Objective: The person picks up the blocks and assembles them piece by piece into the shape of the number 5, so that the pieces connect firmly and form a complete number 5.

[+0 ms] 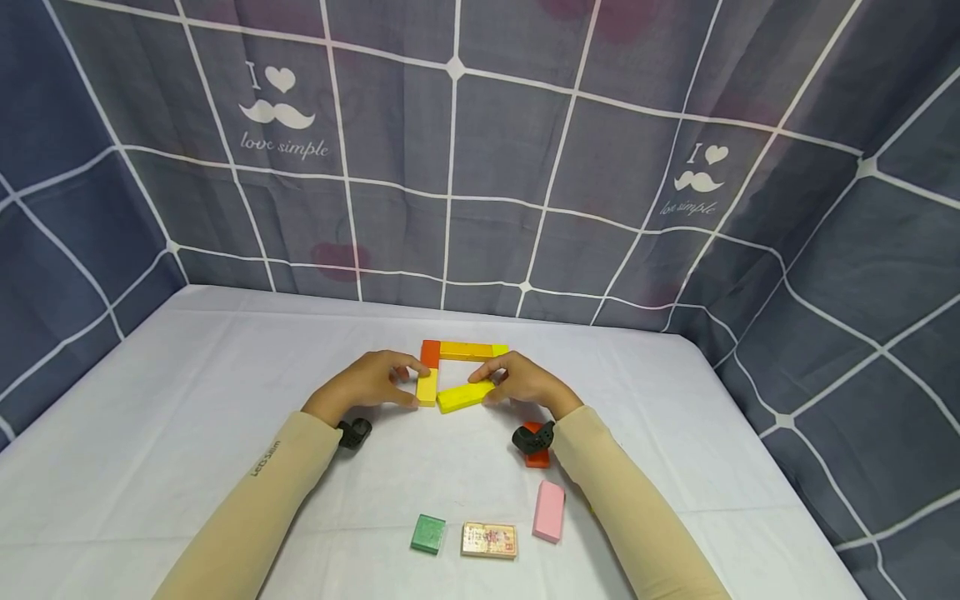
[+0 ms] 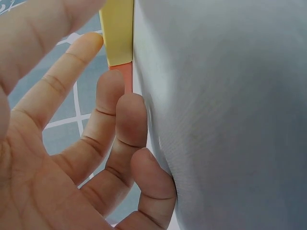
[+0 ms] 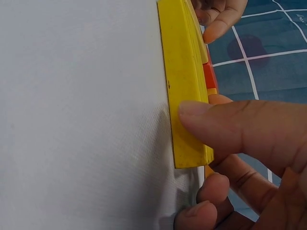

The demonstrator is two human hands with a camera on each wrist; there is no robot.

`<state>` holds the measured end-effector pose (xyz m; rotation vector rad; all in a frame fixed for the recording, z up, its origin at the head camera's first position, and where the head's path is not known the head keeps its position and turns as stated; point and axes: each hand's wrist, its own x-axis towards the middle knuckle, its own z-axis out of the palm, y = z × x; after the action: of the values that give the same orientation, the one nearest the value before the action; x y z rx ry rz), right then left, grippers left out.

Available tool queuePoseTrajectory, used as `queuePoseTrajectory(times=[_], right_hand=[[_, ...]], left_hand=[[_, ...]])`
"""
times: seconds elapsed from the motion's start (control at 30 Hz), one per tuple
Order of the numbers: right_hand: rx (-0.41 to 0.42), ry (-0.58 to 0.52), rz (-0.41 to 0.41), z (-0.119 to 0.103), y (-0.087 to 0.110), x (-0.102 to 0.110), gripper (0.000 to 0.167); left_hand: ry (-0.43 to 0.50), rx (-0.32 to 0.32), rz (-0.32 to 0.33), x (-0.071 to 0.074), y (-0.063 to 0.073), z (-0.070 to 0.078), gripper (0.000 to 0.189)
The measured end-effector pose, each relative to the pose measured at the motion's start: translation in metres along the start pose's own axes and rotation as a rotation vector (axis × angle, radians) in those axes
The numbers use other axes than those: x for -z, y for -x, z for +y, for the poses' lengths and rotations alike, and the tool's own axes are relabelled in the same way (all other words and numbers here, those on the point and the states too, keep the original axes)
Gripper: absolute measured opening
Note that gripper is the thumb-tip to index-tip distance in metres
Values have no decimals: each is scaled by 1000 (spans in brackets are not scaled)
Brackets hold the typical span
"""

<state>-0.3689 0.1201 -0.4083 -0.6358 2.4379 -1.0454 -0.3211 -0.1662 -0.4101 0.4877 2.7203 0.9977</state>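
Several coloured blocks lie in a frame on the white cloth: a red-orange block (image 1: 431,353) at the far left corner, an orange-yellow block (image 1: 467,351) along the back, and a lime-yellow block (image 1: 500,350) at the far right. A pale yellow block (image 1: 427,388) forms the left side, touching the red-orange one. My left hand (image 1: 372,379) rests index finger and thumb against it; the other fingers hang relaxed. Slightly askew along the front is a bright yellow block (image 1: 463,397). My right hand (image 3: 249,139) pinches its right end, thumb on the near face, the opposing fingertips partly hidden.
Nearer me lie a green block (image 1: 428,534), a cream block with printed marks (image 1: 489,541) and a pink block (image 1: 549,512). Under the right wrist's black camera (image 1: 533,438) is a red block (image 1: 537,458). A grey checked curtain (image 1: 397,125) stands behind the table.
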Motion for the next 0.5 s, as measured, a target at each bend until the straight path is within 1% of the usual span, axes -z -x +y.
queuePoseTrajectory(times=[0.27,0.5], right_hand=[[2,-3,-4,-1,0,-1,38],[5,-11,-2,-2,2,-1,39]], left_hand=[[-1,8,-1,0,-1,-2,50],[2,14,0,0,0,0,50]])
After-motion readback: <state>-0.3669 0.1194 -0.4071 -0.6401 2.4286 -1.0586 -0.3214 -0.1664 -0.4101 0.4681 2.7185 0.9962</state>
